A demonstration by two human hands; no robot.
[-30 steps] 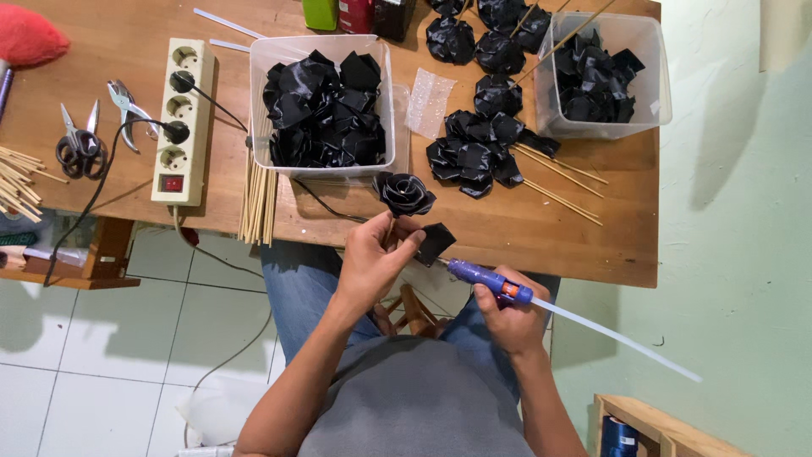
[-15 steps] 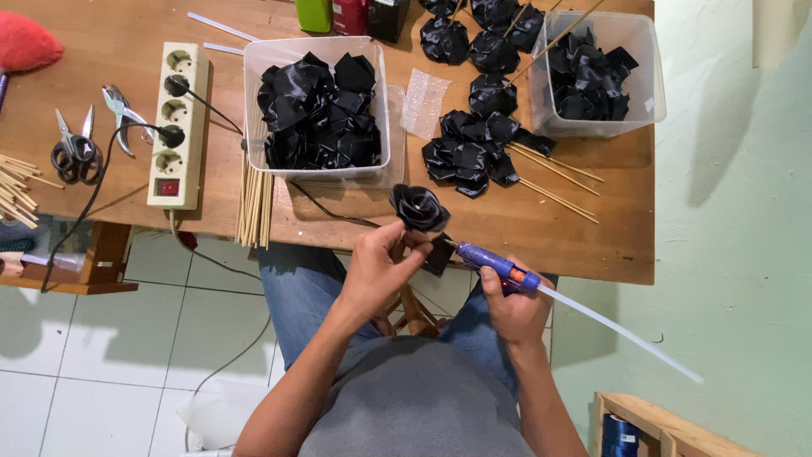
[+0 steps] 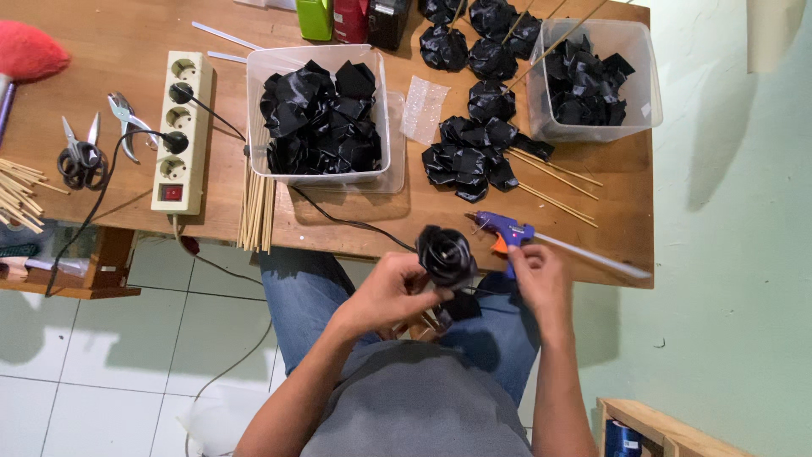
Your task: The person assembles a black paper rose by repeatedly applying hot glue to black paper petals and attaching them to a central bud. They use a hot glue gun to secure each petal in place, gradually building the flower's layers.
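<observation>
Black rose [image 3: 446, 252] gripped in left hand [image 3: 391, 292] fingers over lap, below counter [image 3: 355, 224] edge. Right hand [image 3: 534, 272] closed on glue gun [image 3: 505, 233]; hot tip could burn fingers, petals could be crushed.

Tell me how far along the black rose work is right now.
Done: finished roses lie on the table. In hand: left hand holds a rolled black rose; right hand is at the glue gun. Left: two tubs of loose black petals.
</observation>
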